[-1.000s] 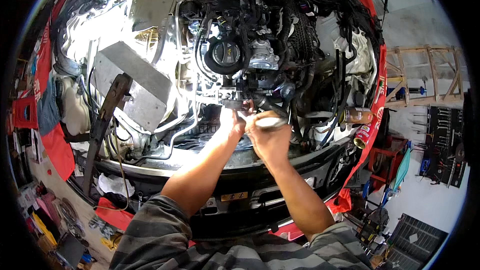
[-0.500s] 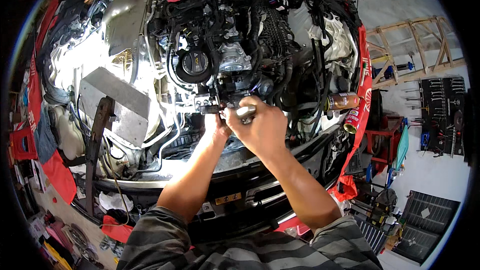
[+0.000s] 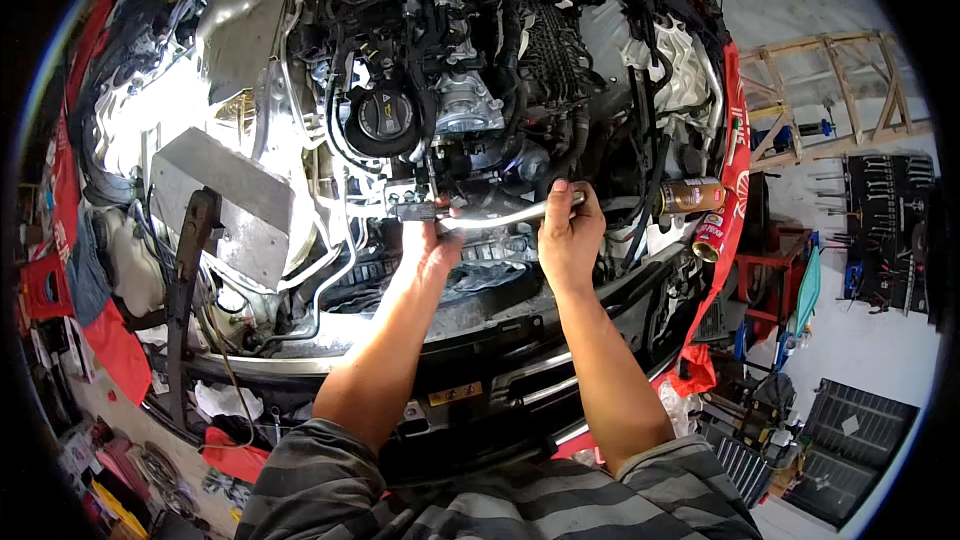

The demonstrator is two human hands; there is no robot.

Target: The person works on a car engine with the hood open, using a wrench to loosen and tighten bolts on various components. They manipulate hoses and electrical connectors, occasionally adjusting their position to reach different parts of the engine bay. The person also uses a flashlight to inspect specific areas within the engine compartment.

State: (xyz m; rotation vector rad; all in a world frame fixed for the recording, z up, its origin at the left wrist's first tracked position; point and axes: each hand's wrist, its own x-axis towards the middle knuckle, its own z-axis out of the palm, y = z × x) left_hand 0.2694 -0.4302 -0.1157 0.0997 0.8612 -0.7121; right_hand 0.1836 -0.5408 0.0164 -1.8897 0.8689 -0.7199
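A slim, slightly bent silver metal bar [image 3: 505,217] lies crosswise over the front of the open engine bay. My right hand [image 3: 571,238] is closed round its right end, thumb on top. My left hand [image 3: 430,248] is at the bar's left end, fingers curled about it and partly hidden. Just above the left hand sits a dark cylindrical part [image 3: 415,212]; whether it joins the bar I cannot tell. Behind the hands are a black round oil filler cap [image 3: 385,115] and a silver metal housing [image 3: 467,103].
A grey metal box-like cover [image 3: 225,205] and an upright rusty bar [image 3: 190,290] stand left. Two spray cans [image 3: 690,196] lie at the right by a red fender cover [image 3: 736,140]. Hoses and pipes crowd the bay; the front crossmember [image 3: 480,335] runs below my wrists.
My right hand has moved right, away from my left hand, and the silver bar now shows lengthwise between them. My left hand has stayed nearly in place.
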